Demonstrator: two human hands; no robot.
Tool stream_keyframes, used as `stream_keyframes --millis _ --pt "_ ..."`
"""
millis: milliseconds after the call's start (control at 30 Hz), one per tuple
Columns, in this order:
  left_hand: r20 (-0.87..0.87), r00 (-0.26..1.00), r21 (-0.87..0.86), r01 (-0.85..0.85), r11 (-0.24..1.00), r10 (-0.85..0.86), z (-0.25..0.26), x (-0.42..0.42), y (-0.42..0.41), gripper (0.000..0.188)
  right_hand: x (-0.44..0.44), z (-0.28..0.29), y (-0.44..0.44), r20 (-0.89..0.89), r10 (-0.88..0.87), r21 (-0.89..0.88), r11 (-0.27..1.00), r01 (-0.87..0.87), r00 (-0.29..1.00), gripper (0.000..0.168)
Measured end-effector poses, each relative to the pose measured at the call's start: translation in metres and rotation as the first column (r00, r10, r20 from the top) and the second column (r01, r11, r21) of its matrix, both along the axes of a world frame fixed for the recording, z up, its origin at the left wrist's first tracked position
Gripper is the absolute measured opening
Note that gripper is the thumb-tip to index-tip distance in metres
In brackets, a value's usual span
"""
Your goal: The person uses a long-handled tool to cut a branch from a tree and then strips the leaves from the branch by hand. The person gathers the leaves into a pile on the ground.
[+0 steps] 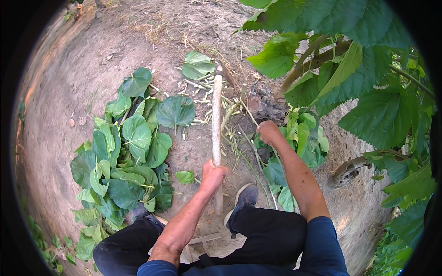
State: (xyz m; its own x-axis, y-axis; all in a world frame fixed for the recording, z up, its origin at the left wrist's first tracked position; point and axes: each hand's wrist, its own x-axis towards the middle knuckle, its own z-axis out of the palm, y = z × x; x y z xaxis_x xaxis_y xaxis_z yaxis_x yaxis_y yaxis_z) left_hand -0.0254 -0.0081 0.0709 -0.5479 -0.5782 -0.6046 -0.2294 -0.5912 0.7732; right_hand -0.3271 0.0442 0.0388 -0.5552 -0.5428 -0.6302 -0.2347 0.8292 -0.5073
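My left hand (212, 177) grips the pale wooden handle (217, 114) of a tool with a dark, curved metal blade (228, 76) at its far end. The blade points right, above a scatter of short cut stem pieces (207, 86). My right hand (270, 132) is closed around a thin branch (249, 112), whose far end lies near the blade. Leaves (305, 136) hang below and beside my right wrist; I cannot tell which belong to that branch. More thin bare stems (255, 151) lie on the soil between my hands.
A large heap of broad green leaves (127, 176) lies at left, against my left shoe. A gnarled tree stump (264, 103) stands just beyond my right hand. Leafy boughs (373, 103) overhang the right side. Part of a wooden stool (205, 238) shows between my legs.
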Motion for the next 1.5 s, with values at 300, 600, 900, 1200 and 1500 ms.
stream_keyframes --millis 300,600,900,1200,1500 --pt "0.240 0.965 -0.237 0.161 0.958 -0.103 -0.042 0.030 0.029 0.013 0.010 0.007 -0.001 -0.229 0.242 0.039 0.970 -0.239 0.943 0.015" --pt "0.194 0.978 -0.243 0.122 0.962 -0.075 -0.032 0.029 0.029 0.012 0.018 -0.001 0.002 -0.578 0.485 0.184 0.861 -0.475 0.656 0.024" --pt "0.193 0.979 -0.229 0.113 0.967 -0.068 -0.031 0.028 0.029 0.013 0.020 0.008 -0.012 -0.543 0.358 0.105 0.927 -0.361 0.760 0.026" --pt "0.207 0.976 -0.231 0.121 0.965 -0.073 -0.043 0.025 0.035 0.012 0.004 0.005 -0.031 -0.504 0.551 0.279 0.832 -0.479 0.665 0.024" --pt "0.370 0.905 -0.197 0.296 0.934 -0.209 -0.054 0.021 0.033 0.026 -0.003 0.003 -0.028 -0.462 0.503 0.190 0.860 -0.473 0.730 0.022"
